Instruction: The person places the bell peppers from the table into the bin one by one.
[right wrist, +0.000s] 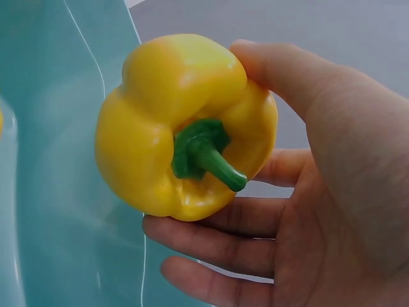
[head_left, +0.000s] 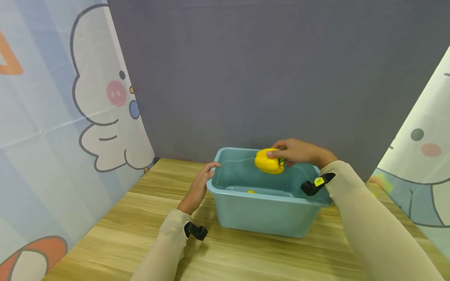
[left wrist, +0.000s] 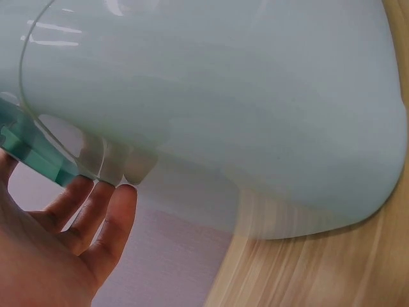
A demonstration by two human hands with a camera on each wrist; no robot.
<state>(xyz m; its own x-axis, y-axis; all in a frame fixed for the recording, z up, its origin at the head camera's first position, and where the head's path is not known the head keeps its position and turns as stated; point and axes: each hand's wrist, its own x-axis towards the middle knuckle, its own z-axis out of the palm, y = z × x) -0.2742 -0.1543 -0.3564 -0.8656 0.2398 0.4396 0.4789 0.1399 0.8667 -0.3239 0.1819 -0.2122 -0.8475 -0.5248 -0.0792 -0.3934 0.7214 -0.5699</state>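
My right hand (head_left: 297, 151) holds a yellow bell pepper (head_left: 268, 161) over the blue-green plastic tub (head_left: 263, 212). In the right wrist view, the pepper (right wrist: 150, 141) shows its green stem, with the thumb on one side and fingers beneath and behind it. At the tub's left end, my left hand (head_left: 201, 185) rests its fingertips on the rim. In the left wrist view, the fairly straight fingers (left wrist: 115, 220) touch the edge of the tub wall (left wrist: 223, 109). Inside the tub lies a small visible bit of something yellow (head_left: 251, 191), mostly hidden by the front wall.
The tub stands on a wood-grain table (head_left: 147, 222) against a grey backdrop (head_left: 246, 78). Cartoon-printed cloths hang at left (head_left: 45, 117) and right (head_left: 432, 164). A bit of yellow (head_left: 374, 194) shows beyond the right sleeve.
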